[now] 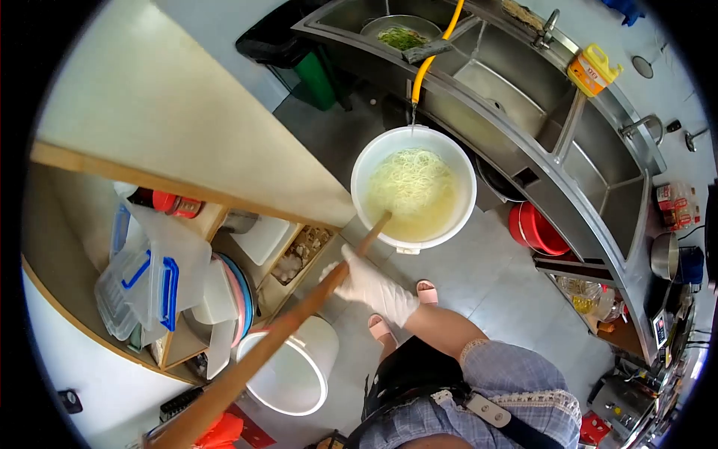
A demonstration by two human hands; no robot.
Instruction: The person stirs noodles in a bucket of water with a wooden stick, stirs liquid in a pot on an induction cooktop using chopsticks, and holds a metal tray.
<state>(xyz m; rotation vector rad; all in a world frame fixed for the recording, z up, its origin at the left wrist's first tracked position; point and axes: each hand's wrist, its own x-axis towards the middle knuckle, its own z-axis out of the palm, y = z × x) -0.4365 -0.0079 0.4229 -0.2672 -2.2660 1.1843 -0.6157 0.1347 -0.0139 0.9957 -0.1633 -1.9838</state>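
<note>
My right hand [376,289], in a white glove, is closed around a long wooden stick [299,318]. The stick slants from the lower left up to a white tub [360,191] on the floor, and its far end reaches over the near rim into the liquid. A heap of pale, thin, noodle-like strands [416,179] lies in the cloudy yellowish water. Above the far rim hangs a yellow hose [423,75], with a thin stream of water running from it into the tub. I cannot make out my left hand; the stick's near end runs off the lower left.
A steel sink unit [516,161] curves along the right, bearing a yellow jug [593,71] and a pan of greens [402,36]. Beneath it stands a red bucket [537,229]. Wooden shelves [187,344] with plastic boxes are at left, near a white bucket [288,378].
</note>
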